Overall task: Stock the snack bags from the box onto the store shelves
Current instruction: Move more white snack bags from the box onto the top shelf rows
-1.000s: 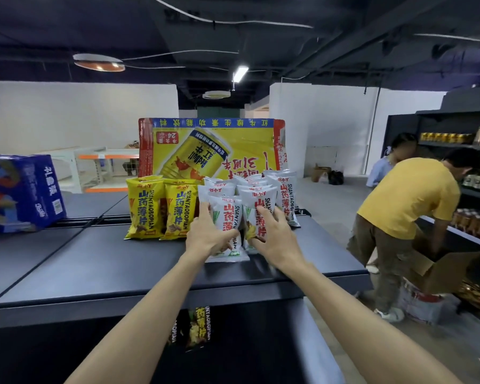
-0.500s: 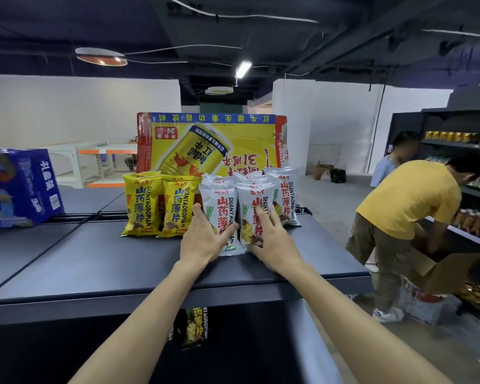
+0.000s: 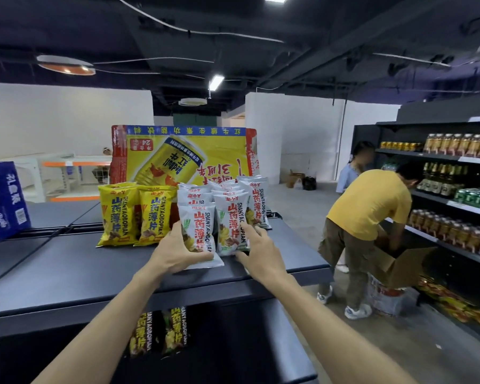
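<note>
Shelf (image 3: 67,267) stocking: snack bags (image 3: 233,195) being squared up.
White snack bags stand at twelve o'clock on the shelf; left hand (image 3: 178,253) grips the front bag (image 3: 197,225), right hand (image 3: 263,250) presses straight fingers on its three o'clock neighbour (image 3: 229,223). Next, probably: square both, release gently.

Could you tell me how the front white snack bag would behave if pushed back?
The front white snack bag looks puffed, so probably light and crushable. Standing on a narrow base, it may tip backward against the bags behind. Its glossy film could feel slippery.
</note>
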A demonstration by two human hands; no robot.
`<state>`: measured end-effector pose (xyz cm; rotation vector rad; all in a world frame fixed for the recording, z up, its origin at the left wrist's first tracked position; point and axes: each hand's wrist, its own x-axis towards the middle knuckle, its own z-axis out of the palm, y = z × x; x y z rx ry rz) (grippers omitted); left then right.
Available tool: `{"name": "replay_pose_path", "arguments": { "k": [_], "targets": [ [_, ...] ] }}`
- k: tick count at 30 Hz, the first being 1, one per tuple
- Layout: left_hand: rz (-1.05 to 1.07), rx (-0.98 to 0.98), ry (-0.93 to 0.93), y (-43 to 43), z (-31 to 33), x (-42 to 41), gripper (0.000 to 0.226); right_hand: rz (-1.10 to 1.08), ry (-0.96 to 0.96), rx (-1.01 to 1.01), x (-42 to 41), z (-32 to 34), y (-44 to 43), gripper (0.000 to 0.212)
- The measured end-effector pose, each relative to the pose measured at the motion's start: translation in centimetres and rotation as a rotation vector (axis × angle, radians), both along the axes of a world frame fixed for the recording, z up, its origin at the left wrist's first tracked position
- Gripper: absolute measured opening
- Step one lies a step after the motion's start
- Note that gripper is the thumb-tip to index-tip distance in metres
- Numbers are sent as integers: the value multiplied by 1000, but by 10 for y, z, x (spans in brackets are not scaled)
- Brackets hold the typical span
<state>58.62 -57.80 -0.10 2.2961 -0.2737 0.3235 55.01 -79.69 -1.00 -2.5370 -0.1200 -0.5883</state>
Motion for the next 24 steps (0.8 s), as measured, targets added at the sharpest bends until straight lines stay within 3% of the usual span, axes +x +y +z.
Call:
{"name": "replay_pose_path", "arguments": {
  "k": [3,7,9,17,24],
  "targets": [
    [-120,2,67,4,5,2,137,4,-8,10,-4,2,2,68],
    [-161,-10,87,7,4,3,99,2,-1,-5,-2,1,4,68],
    [-94,8,44,9,4,7,95,-8,5,-16,1,3,6,68],
    [68,67,-144,11,-1,22,121,-21,2,-56,28,8,15,68],
    [90,31,-104,10,-5,30,134,-34,-7,-43,35,2,12,66]
  ]
}}
